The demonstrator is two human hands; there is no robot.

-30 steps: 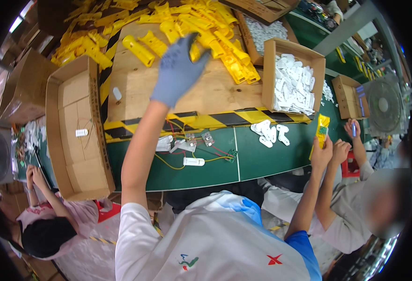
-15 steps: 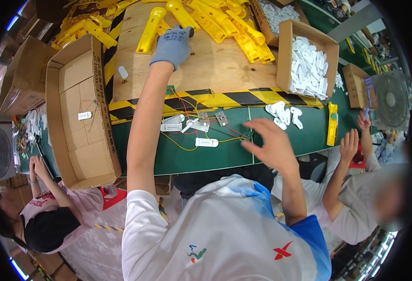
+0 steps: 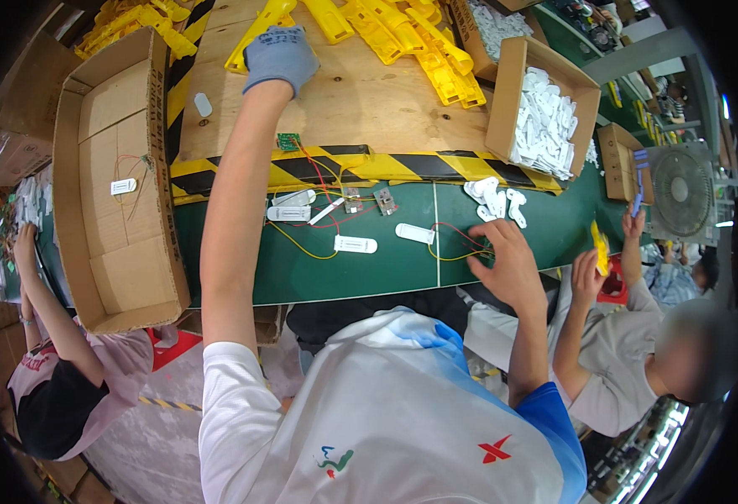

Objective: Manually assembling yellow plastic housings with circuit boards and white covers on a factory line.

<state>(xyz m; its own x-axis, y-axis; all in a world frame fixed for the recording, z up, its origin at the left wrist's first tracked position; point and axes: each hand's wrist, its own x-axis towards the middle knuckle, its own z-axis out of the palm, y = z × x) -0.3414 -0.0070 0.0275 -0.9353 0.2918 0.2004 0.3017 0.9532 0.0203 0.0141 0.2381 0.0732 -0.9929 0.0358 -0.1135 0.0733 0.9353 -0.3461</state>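
Note:
At the far side of the wooden board, my left hand (image 3: 281, 60), in a grey-blue glove, is curled over a long yellow plastic shell (image 3: 240, 59); its fingertips are hidden. My bare right hand (image 3: 510, 262) is low over the green tabletop, thumb and fingers closed around a small dark green circuit board (image 3: 487, 252), mostly covered by them. Red and yellow wires run from it to a white plastic piece (image 3: 415, 233). Left of that lie more wired white pieces (image 3: 355, 244), small metal-coloured parts (image 3: 385, 201) and a green circuit board (image 3: 288, 142) at the wooden board's edge.
Yellow shells (image 3: 390, 34) are heaped at the back. A carton of white parts (image 3: 583, 84) stands right, with loose white pieces (image 3: 493, 202) before it. A long open carton (image 3: 125, 290) is at left. Black-and-yellow tape (image 3: 428, 164) edges the board. Co-workers sit on both sides.
My right hand has shifted right with the circuit board, drawing its wired white piece away from the others. My left hand has moved slightly onto the shell. The right-hand co-worker has lifted a yellow part.

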